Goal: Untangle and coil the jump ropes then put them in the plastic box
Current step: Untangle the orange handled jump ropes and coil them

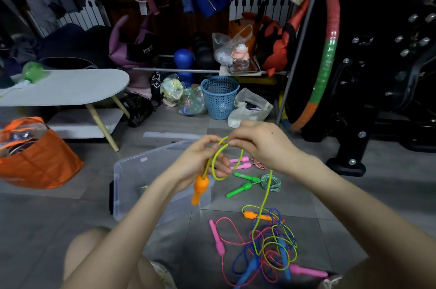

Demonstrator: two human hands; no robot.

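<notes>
The yellow rope (265,196) looks thin, light and bendy, like a long noodle. It is probably a bit slippery too, so loops could slide out of a loose hold. The hard orange handle (200,188) is likely the best place to grab, since it will not bend. The left hand (198,161) is curled round the rope just above that handle, and the handle hangs down under it. The right hand (259,144) is almost closed and pinches the rope with its fingertips at the top of a small loop. The two hands are just beside each other, up in the air. From the hands, the rope runs down toward 5 o'clock into a messy pile of ropes (271,244) on the floor, mixed with pink and blue ones. Its other orange handle (252,214) lies at the top of that pile. The clear plastic box (132,177) sits on the floor at 8 o'clock from the hands. I think most of the rope is not coiled yet.
</notes>
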